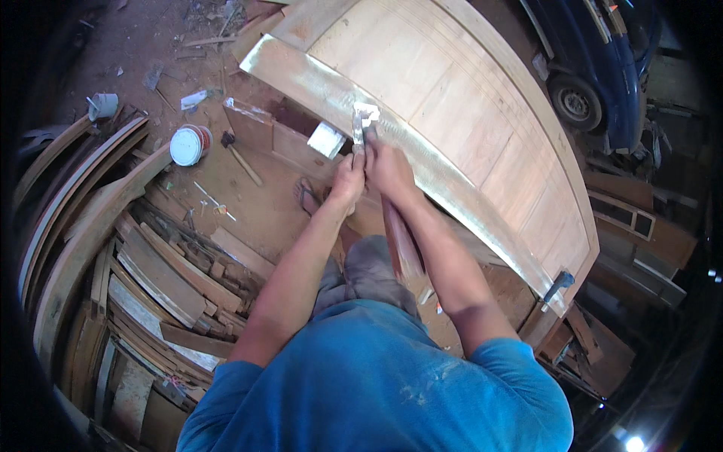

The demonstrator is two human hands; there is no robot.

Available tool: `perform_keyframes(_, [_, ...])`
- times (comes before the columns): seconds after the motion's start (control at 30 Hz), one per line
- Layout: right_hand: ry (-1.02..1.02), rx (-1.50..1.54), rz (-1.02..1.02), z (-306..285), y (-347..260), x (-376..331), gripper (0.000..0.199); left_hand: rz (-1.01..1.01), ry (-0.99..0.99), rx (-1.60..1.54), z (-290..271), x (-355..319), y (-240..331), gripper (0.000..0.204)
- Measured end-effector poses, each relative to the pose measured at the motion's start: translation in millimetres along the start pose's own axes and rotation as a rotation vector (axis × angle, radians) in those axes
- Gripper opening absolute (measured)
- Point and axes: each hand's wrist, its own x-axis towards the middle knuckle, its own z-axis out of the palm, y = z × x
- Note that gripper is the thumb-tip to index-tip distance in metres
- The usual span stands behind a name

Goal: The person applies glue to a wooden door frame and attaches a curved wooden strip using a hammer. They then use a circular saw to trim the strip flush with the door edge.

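Note:
My left hand (349,179) is closed around the handle of what looks like a putty knife (358,124), its blade upright and smeared. Beside it, my right hand (388,167) is closed with its fingers on a dark, narrow tool I cannot make out fully. A lump of white paste (367,113) sits at the top of the blades. Both hands meet over the near edge of a curved wooden panel (459,113), where a pale, white-smeared strip (301,73) runs along the edge. A dark blue clamp-like tool (559,284) is at the strip's right end.
Curved timber pieces (98,218) are stacked at the left. A white bucket (188,145), a hammer (241,158) and a small cup (103,105) lie near them. Under the panel's edge sits a white-topped block (325,141). A dark blue car (587,75) stands at the far right.

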Motion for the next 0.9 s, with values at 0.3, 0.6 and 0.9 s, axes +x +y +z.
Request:
perform_keyframes(0.3, [0.003, -0.032, -0.065, 1, 3, -1, 0.033, 0.107, 0.028, -0.025, 2, 12, -28, 0.033])
perform_keyframes(0.6, [-0.06, -0.032, -0.117, -5, -3, 8, 0.033, 0.042, 0.006, 0.015, 1, 7, -27, 0.032])
perform_keyframes(0.9, [-0.026, -0.096, -0.246, -2, 13, 13, 0.03, -0.094, -0.037, -0.08, -1, -11, -5, 0.036])
